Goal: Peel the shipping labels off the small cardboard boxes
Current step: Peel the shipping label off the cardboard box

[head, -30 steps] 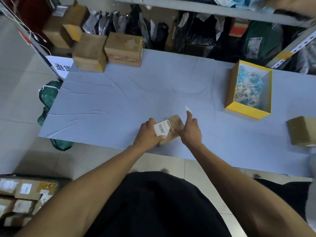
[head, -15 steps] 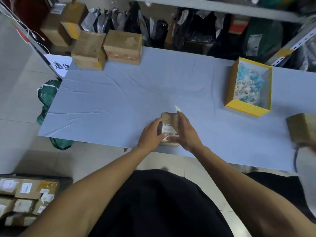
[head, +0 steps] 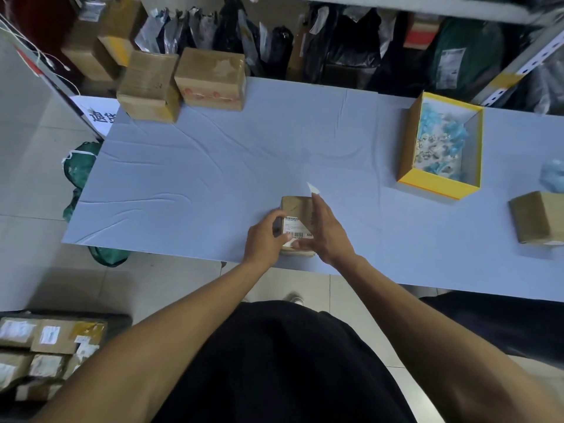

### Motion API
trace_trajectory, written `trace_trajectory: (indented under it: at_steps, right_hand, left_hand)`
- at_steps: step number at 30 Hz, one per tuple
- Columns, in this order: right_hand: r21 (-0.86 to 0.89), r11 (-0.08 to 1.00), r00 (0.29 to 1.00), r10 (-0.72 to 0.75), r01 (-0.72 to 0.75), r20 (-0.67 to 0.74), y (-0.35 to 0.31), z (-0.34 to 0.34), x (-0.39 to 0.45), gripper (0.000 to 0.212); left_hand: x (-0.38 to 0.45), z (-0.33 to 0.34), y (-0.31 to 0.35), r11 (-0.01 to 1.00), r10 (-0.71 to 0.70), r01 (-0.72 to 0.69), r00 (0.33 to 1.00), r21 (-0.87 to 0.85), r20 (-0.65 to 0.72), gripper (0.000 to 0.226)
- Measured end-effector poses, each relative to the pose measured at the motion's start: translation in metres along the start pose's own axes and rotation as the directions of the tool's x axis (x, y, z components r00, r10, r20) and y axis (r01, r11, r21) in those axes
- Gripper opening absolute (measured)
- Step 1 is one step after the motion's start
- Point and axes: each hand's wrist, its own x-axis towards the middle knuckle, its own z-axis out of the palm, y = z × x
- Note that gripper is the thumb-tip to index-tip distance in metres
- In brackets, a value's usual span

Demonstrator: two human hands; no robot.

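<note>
steadying small box [head: 295, 209] at near worktop [head: 213, 178] edge: left hand [head: 265, 239] grip curled round its left side as brace. right hand [head: 328, 235] fingers lie across the right side, thumb at label [head: 297, 229] lower edge, probably hunting a corner.

Both hands [head: 297, 236] close together — fingers curled, gripping.
</note>
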Motion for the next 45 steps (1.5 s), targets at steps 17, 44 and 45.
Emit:
trace_trajectory:
  at_steps: [17, 44, 45]
  right_hand:
    - [-0.042, 0.999, 1.000, -0.014, 0.013, -0.019, -0.001, 0.001, 0.001, 0.116]
    - [-0.075, 0.997, 1.000, -0.012, 0.012, 0.006, 0.006, 0.003, 0.003, 0.114]
    - [-0.078, 0.997, 1.000, -0.012, 0.012, 0.004, 0.006, 0.003, 0.003, 0.115]
  left_hand:
    - [0.010, 0.011, 0.006, 0.992, 0.018, -0.015, 1.000, 0.122, -0.022, 0.031]
    - [0.020, 0.017, 0.009, 0.965, 0.058, -0.002, 0.978, 0.264, -0.202, 0.007]
    - [0.020, 0.018, 0.010, 0.958, 0.052, 0.007, 0.978, 0.286, -0.201, 0.007]
